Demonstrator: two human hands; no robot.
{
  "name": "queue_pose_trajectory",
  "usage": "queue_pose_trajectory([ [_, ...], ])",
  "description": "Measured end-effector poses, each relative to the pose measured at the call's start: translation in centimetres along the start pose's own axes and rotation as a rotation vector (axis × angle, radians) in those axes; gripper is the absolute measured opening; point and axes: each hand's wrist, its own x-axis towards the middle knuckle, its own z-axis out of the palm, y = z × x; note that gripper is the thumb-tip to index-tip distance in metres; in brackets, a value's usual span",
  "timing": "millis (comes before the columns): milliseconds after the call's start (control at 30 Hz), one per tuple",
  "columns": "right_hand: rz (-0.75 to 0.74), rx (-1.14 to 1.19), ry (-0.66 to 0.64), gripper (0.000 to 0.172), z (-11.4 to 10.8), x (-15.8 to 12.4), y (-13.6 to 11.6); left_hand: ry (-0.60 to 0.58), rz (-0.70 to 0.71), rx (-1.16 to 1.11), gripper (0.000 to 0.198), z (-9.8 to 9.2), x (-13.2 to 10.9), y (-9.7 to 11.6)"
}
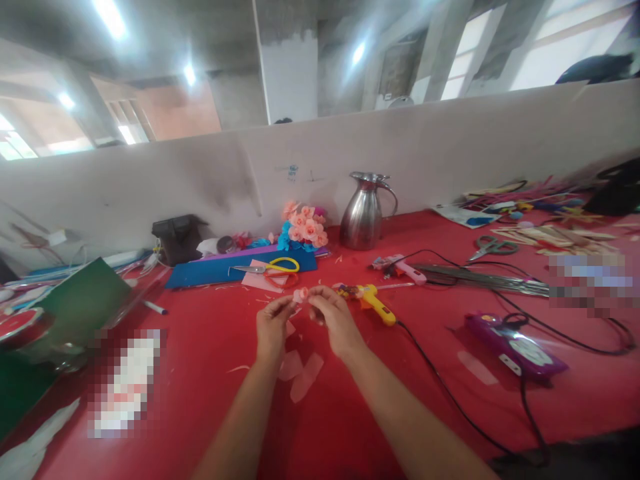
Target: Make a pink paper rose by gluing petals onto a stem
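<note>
Both my hands meet above the red table [200, 347]. My left hand [273, 327] and my right hand [333, 319] pinch a small pink foam flower piece [301, 295] between their fingertips. Loose pink foam petals [300, 373] lie on the table just below my wrists. A yellow glue gun [375, 303] rests right of my right hand, its black cord trailing toward me. Yellow-handled scissors [273, 268] lie on a blue foam sheet [225, 270] behind my hands.
A steel jug [364, 212] and a bunch of pink foam flowers [305, 228] stand by the white partition. A pink glue gun [400, 268], green scissors [493, 247], sticks and a purple device [515, 347] lie right. A green sheet [75, 307] sits left.
</note>
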Motion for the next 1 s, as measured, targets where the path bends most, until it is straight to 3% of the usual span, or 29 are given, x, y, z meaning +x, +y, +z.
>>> queue_pose_trajectory([
  [300,-0.046,-0.071,0.064,0.013,-0.02,0.04,-0.33,-0.049,0.005,0.086,0.027,-0.03,-0.13,0.04],
  [567,-0.053,-0.056,0.021,0.012,-0.22,0.16,-0.62,-0.072,-0.015,0.119,0.026,-0.09,-0.18,0.03],
  [1000,-0.024,-0.077,0.050,0.015,-0.27,0.16,-0.43,-0.121,-0.054,-0.022,0.023,-0.08,-0.04,0.18],
])
